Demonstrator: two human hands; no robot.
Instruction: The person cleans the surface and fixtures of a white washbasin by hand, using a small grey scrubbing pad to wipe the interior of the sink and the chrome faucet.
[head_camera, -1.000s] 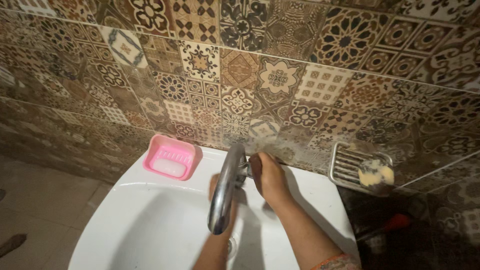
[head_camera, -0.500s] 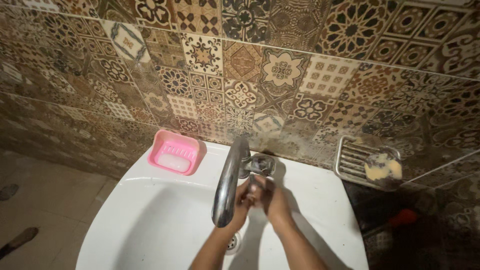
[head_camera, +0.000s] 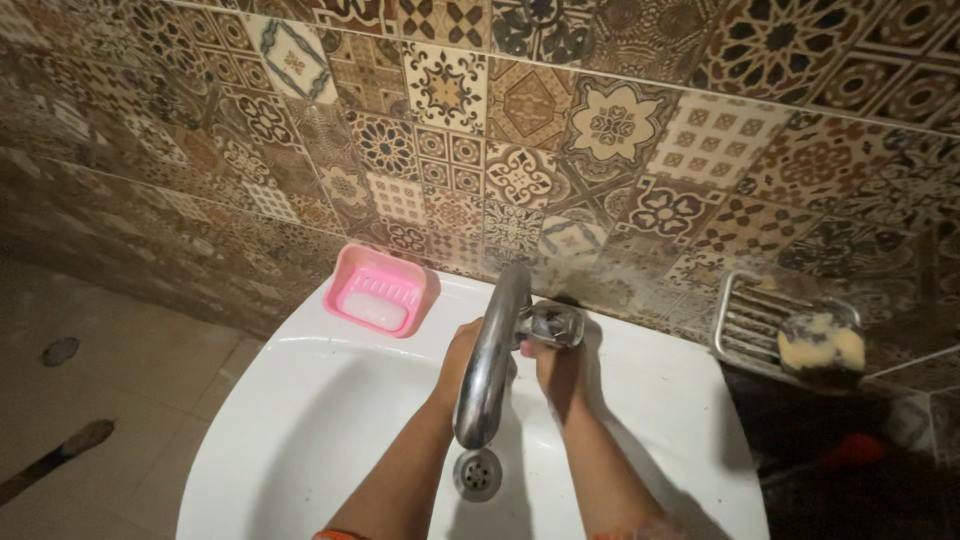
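Note:
A chrome tap spout (head_camera: 488, 365) arches over the white sink (head_camera: 300, 420), with its handle (head_camera: 556, 323) at the back. My left hand (head_camera: 457, 352) is just left of the spout, its fingers hidden behind it. To the right of the spout, my right hand (head_camera: 556, 372) sits under the handle with its fingertips up against it. Whether either hand grips anything is unclear. The metal drain (head_camera: 477, 473) lies below the spout's mouth.
A pink soap dish (head_camera: 345, 290) with a white bar (head_camera: 378, 313) rests on the sink's back left corner. A wire rack (head_camera: 745, 318) on the patterned tile wall holds a yellow lump (head_camera: 820, 347). Floor lies to the left; something red (head_camera: 852, 450) sits at the dark lower right.
A second ago my right hand was on the tap handle. Then both hands met under the spout. Now they are apart, one on each side of it. The view has shifted left.

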